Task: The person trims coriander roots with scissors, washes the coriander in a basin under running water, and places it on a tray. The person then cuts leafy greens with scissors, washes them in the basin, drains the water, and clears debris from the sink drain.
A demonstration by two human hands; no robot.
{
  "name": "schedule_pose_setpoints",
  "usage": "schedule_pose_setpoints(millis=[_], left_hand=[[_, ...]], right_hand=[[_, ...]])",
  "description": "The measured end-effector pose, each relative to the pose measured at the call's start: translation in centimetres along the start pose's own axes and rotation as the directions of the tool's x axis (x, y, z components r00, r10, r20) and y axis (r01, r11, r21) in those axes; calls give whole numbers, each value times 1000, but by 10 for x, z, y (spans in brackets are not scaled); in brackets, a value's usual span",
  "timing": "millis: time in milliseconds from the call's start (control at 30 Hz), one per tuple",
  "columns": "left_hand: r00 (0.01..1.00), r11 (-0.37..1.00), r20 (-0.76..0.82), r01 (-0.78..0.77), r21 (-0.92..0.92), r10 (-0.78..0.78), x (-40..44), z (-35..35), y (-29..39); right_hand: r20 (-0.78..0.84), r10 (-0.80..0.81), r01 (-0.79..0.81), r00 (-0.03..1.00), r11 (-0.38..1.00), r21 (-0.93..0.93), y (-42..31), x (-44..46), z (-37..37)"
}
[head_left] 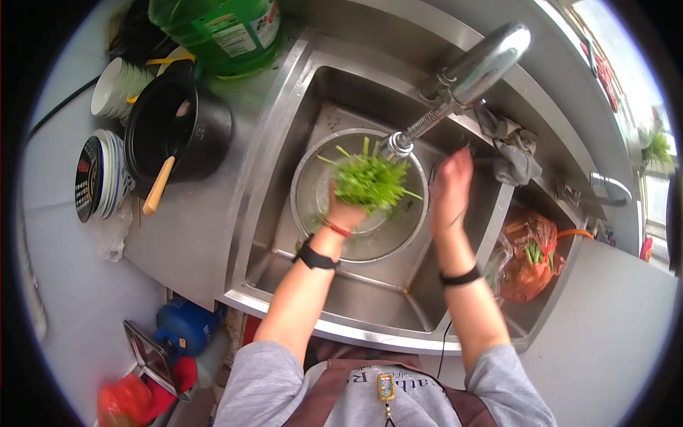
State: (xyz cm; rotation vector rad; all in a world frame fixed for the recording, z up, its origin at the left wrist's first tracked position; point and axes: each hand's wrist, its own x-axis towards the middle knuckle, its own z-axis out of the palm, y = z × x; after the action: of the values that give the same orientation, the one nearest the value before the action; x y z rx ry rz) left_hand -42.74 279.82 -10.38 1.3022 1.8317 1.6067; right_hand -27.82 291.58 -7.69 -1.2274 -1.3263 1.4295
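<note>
My left hand (pixel 345 211) is closed around a bunch of leafy greens (pixel 373 183), with stems poking out at the top and right side. It holds them over a round metal basin (pixel 304 231) standing in the larger sink bowl (pixel 356 288). Just above the greens hangs the spring-necked faucet (pixel 427 127). To the right of the basin, my right hand (pixel 451 188) is raised with flat, outstretched fingers, slightly blurred, and nothing shows in it. A few loose green bits lie in the basin.
In the smaller right bowl sits a red plastic bag (pixel 530 263) with vegetables. A grey cloth (pixel 511 146) drapes over the sink's back edge. Left on the counter are a black pot (pixel 206 135), stacked bowls (pixel 114 89), plates (pixel 110 174) and a large green bottle (pixel 228 35).
</note>
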Motion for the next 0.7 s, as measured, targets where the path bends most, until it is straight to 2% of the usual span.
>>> schedule_pose_setpoints(millis=[67, 133, 167, 233, 300, 333, 433, 467, 567, 600, 700], left_hand=[[997, 996, -46, -50, 77, 54, -12, 16, 18], [984, 953, 118, 162, -257, -135, -36, 33, 17], [993, 961, 49, 114, -254, -105, -41, 40, 16], [997, 972, -64, 29, -232, -44, -45, 43, 26], [968, 941, -20, 239, -240, -251, -40, 34, 38], [938, 909, 0, 336, -246, -347, -38, 31, 41], [984, 977, -133, 137, 164, -115, -39, 32, 46], [971, 970, -108, 224, 99, -213, -41, 34, 49], [987, 987, 77, 147, -66, -142, -46, 23, 47], [971, 981, 172, 181, -65, -167, -51, 15, 45], [917, 884, 224, 384, -264, -331, -56, -1, 42]], right_hand=[[82, 179, -196, 981, 927, 320, 25, -34, 5], [227, 335, -404, 914, 715, 571, 46, -60, 12], [317, 396, -501, 862, 564, 656, 53, -69, 16], [372, 380, -528, 847, 522, 669, 47, -85, 23], [319, 208, -361, 925, 747, 558, 21, -93, 26], [331, 103, -280, 938, 787, 550, 15, -95, 26], [470, -57, -139, 881, 918, 371, 1, -91, 27], [411, 9, -165, 912, 923, 347, -4, -90, 32], [271, 315, -386, 910, 882, 270, -1, -79, 29], [251, 317, -389, 915, 857, 338, 2, -77, 29], [294, 276, -379, 915, 840, 388, 7, -82, 24]])
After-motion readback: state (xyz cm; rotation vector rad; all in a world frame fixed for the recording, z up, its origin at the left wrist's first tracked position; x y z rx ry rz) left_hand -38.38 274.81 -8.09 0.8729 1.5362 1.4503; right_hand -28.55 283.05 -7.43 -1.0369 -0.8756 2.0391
